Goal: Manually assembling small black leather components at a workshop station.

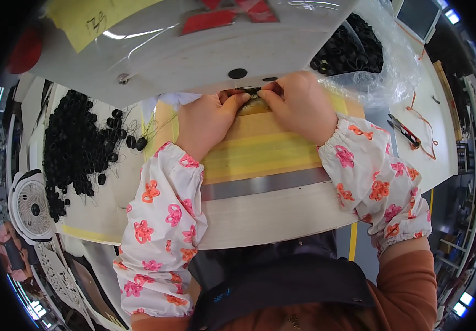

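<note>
Both hands meet under the front of a large grey sewing machine (193, 60). My left hand (209, 117) is closed in a pinch, its thumb and forefinger at the left side of a small black fabric piece (254, 92). From the other side, my right hand (303, 106) pinches the same piece between thumb and fingertips. The fingertips almost touch. Most of the piece, and the needle area behind it, is hidden by the machine body. Below the hands lies a work surface covered with yellow tape (265, 151).
A heap of small black loops (78, 143) with trailing threads lies to the left. More black loops fill a clear plastic bag (400, 77) at the far right. Black-and-red snips (406, 132) and an orange cord (426, 140) rest on the right tabletop. A white fan (31, 207) stands at the left.
</note>
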A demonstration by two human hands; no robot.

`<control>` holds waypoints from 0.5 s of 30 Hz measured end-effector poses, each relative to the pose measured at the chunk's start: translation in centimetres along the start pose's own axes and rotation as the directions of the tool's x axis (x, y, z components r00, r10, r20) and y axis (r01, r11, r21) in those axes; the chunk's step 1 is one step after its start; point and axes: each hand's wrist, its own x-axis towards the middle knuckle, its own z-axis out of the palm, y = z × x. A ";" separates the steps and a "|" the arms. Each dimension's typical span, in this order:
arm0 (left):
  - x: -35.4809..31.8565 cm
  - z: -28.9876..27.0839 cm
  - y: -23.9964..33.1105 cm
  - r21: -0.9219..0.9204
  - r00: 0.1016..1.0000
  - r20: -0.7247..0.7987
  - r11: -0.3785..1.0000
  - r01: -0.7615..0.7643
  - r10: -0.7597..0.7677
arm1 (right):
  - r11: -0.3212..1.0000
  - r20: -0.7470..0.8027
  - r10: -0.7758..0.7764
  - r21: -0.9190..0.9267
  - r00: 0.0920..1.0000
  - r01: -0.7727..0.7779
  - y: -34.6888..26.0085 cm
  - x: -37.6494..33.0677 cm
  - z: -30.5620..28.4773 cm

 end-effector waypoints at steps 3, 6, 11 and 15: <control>0.0 0.1 -0.4 -0.058 1.000 -0.020 0.998 0.021 -0.022 | 1.000 0.008 -0.020 -0.019 1.000 0.020 0.1 0.1 0.4; 0.5 0.5 -0.9 -0.203 0.999 -0.036 0.979 0.024 -0.032 | 0.997 -0.052 -0.070 -0.027 0.996 0.069 0.3 0.1 0.6; 0.5 0.3 0.0 -0.042 0.999 -0.050 0.999 0.004 -0.006 | 1.000 -0.013 -0.015 0.009 1.000 0.015 0.9 0.1 0.1; 0.6 -0.2 -0.1 0.058 0.998 0.027 0.997 0.053 -0.054 | 0.995 -0.059 -0.094 0.026 0.994 0.095 1.4 0.2 1.0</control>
